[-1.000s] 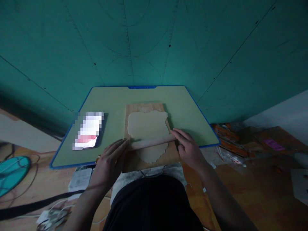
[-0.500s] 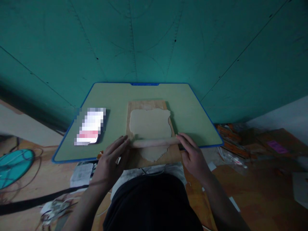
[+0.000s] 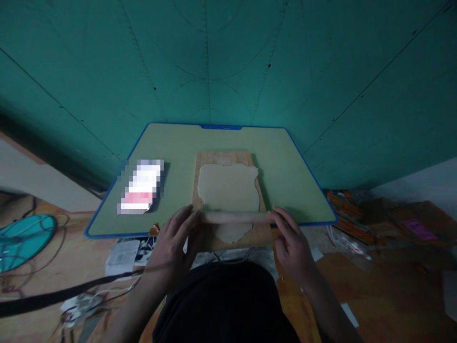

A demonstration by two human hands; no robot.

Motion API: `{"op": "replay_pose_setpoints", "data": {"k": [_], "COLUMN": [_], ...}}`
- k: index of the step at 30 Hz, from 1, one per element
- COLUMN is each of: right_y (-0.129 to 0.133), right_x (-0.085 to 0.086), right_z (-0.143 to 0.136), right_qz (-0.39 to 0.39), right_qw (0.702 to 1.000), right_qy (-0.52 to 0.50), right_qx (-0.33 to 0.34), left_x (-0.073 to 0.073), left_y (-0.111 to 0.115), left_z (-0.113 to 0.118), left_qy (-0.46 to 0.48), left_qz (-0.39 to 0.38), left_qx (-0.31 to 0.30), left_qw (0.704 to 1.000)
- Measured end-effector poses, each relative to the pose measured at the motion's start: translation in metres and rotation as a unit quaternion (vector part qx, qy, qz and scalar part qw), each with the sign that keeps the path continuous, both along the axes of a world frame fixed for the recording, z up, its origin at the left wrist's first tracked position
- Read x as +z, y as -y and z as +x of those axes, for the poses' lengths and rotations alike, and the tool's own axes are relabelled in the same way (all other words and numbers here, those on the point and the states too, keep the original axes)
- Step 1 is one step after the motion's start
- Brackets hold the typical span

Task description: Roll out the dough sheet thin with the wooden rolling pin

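A pale wooden rolling pin (image 3: 235, 217) lies level across a thin, ragged-edged sheet of dough (image 3: 228, 187). My left hand (image 3: 175, 240) is closed over the pin's left end, fingers pointing away from me. At the right end, my right hand (image 3: 291, 237) grips the pin with its thumb and fingers. Under the dough is a wooden board (image 3: 223, 156), its near edge close to my body. The larger part of the sheet spreads beyond the pin, and a smaller tongue of dough shows on the near side. The fingers partly hide both pin ends.
The board rests on a pale green tabletop (image 3: 178, 143) with a blue rim, against a green wall (image 3: 228, 62). A lit phone (image 3: 143, 186), blurred out, stands at the left. Cables (image 3: 82, 305), a turquoise round object (image 3: 26, 240) and boxes (image 3: 410, 228) surround the table.
The rolling pin has shifted slightly toward me, its right end more, so it now lies level instead of tilted. Both hands moved with it. The whole view has drifted a little.
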State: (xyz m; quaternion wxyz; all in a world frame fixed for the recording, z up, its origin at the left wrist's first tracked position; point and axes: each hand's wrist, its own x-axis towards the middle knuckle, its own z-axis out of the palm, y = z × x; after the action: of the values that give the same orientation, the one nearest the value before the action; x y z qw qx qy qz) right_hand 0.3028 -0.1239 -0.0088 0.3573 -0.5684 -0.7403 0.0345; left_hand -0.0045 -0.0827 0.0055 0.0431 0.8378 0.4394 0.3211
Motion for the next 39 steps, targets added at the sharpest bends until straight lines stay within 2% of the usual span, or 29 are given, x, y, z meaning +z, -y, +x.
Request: {"op": "replay_pose_setpoints", "data": {"k": [4, 8, 11, 15, 39], "right_y": [-0.005, 0.007, 0.012, 0.010, 0.009], "right_x": [0.011, 0.018, 0.016, 0.011, 0.009], "right_z": [-0.002, -0.017, -0.028, -0.033, -0.030], "right_qz": [0.027, 0.051, 0.038, 0.029, 0.024], "right_qw": [0.999, 0.999, 0.998, 0.999, 0.998], "right_qy": [0.019, -0.001, 0.009, 0.019, 0.027], "right_qx": [-0.004, 0.017, 0.045, 0.036, 0.046], "left_x": [0.004, 0.004, 0.001, -0.003, 0.000], "left_y": [-0.025, -0.034, -0.035, -0.034, -0.032], "left_z": [0.004, 0.008, 0.010, 0.011, 0.013], "left_qy": [-0.005, 0.031, 0.064, 0.087, 0.088], "left_qz": [-0.027, -0.069, -0.073, -0.069, -0.066], "left_qx": [-0.003, -0.001, 0.014, 0.021, 0.023], "left_qw": [1.000, 0.997, 0.995, 0.994, 0.994]}}
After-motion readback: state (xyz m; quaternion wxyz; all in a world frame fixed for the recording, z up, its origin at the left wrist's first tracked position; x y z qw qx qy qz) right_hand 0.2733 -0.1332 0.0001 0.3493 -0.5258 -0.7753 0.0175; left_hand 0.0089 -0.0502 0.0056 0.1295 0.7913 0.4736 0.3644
